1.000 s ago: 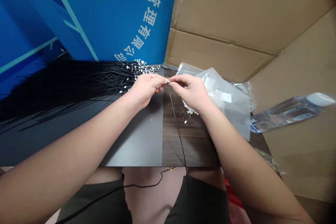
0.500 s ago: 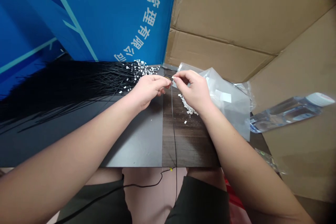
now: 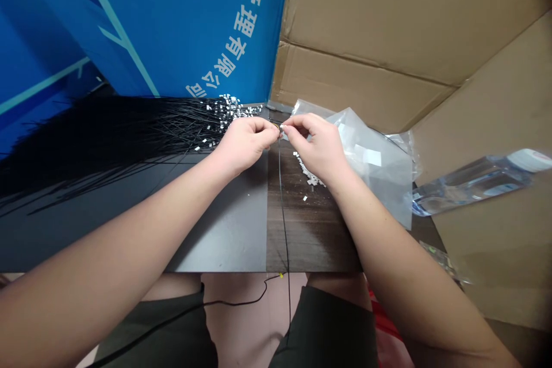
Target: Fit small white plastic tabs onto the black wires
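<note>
Bkgd: blue printed banner (image 3: pixel 172 23) w/ white Chinese lettering on L, brown corrugated cardboard sheets (image 3: pixel 366 40) on R, both behind a dark two-tone tabletop (image 3: pixel 224 236), grey-black on L half, dark wood-grain on R half. Wide fan of thin black wires (image 3: pixel 107 138) lies across L half, ends pointing twd the hands, w/ small white tags (image 3: pixel 228 108) clustered at those ends. Crumpled clear plastic bag (image 3: pixel 379 184) lies just R of the hands, overhanging the tabletop's R edge. Clear plastic water bottle (image 3: pixel 470 184) lies on its side further R, on cardboard. Left hand (image 3: pixel 245 144) and right hand (image 3: pixel 314 141) meet near back edge of tabletop, btwn wire fan and bag. Fingers on both hands clenched in tight pinch, tips almost touching, on one thin black wire (image 3: pixel 280 207) at its top end, which has a tiny brass-coloured piece (image 3: pixel 275 125) and a tiny white bit (image 3: pixel 282 131) right at the pinch; too small to ID exactly. Wire hangs from pinch straight down past front edge of tabletop. Loose white tags (image 3: pixel 304 169) lie in a scattered line under right hand.
</note>
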Available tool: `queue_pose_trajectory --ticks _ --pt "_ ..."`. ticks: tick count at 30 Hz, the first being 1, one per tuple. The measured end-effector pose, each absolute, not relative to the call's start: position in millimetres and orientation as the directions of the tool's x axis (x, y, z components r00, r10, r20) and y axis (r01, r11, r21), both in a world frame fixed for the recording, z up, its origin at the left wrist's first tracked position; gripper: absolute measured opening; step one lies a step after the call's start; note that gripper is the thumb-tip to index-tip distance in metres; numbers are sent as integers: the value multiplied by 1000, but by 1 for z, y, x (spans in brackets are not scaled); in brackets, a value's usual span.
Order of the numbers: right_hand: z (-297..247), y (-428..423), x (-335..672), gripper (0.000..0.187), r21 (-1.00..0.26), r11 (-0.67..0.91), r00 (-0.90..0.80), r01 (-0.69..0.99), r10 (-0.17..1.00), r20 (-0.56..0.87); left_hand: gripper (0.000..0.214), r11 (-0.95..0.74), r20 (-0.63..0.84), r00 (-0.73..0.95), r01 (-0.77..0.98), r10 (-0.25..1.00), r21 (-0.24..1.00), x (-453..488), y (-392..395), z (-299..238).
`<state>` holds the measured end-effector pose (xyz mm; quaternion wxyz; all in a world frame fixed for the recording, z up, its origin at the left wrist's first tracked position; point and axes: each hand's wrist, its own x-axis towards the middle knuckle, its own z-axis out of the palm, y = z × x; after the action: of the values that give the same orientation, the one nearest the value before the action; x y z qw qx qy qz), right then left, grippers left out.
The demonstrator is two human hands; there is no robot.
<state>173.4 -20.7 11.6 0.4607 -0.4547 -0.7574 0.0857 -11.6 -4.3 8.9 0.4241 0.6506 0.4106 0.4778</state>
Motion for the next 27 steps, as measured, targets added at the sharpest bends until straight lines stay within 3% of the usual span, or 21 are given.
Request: queue_pose_trajectory --ticks 11,27 --pt "11 -22 172 13 -561 565 -166 605 779 605 18 -407 343 238 317 909 857 -13 -7 15" --pt "8 -21 172 15 -527 581 -183 621 761 623 17 -407 349 227 305 909 861 -13 -9 16"
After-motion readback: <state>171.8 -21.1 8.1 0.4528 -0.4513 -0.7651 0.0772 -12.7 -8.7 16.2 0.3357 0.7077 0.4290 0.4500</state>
